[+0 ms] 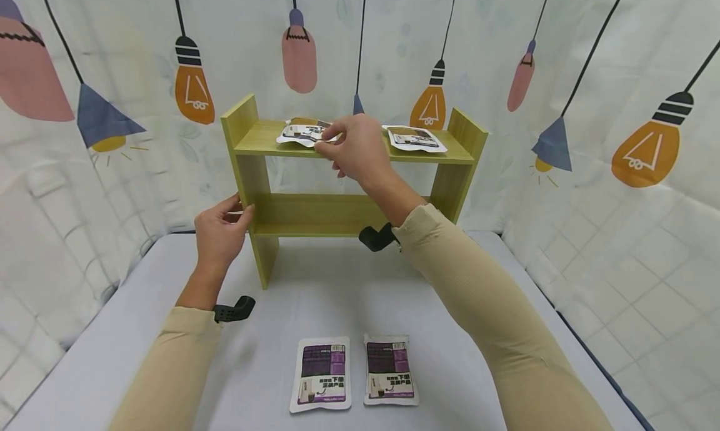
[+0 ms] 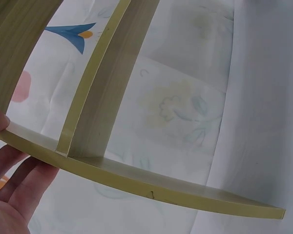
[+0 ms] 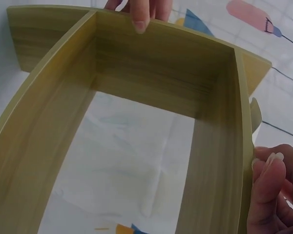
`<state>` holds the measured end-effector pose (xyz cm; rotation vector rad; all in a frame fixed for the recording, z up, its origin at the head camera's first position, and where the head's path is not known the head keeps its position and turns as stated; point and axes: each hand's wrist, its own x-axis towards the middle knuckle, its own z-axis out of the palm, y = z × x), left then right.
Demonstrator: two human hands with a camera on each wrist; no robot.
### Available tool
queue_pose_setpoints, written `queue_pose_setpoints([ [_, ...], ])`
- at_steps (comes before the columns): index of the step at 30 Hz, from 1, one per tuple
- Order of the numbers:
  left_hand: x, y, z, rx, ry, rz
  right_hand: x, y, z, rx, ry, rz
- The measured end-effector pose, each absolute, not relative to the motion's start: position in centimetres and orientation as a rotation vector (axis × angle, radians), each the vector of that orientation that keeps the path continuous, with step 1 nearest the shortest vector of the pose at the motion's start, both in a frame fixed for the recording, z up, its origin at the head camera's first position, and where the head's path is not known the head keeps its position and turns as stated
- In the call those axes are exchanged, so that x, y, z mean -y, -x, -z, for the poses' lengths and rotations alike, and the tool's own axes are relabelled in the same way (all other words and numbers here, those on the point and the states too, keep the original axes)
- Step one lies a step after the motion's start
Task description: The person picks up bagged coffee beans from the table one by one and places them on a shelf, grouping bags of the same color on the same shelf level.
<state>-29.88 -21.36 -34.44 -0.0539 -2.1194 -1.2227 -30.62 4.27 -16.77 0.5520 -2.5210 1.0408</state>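
A yellow-green wooden two-tier shelf [image 1: 349,213] stands on the table. My left hand [image 1: 222,231] grips its left side panel, with the thumb on the inner side and the fingers outside, as the left wrist view shows. On the top board lies a white packet [image 1: 300,131] with a printed label. My right hand [image 1: 362,147] pinches this packet's right edge between thumb and forefinger; the fingers partly cover it. To the right, a second white packet [image 1: 416,138] lies on the same board. In the right wrist view the right hand [image 3: 278,187] is beside the board's edge.
Two white packets with purple labels, a left one [image 1: 322,375] and a right one [image 1: 390,370], lie flat on the white table [image 1: 253,381] near the front. A curtain [image 1: 607,243] printed with hanging lamps surrounds the table at the back and sides.
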Motion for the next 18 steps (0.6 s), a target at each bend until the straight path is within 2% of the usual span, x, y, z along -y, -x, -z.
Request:
queue_pose_setpoints([
  [18,21.5,29.9,34.6,2.128,0.051,1.237,-6.4,29.8,18.5,2.328,-0.616,-1.243],
])
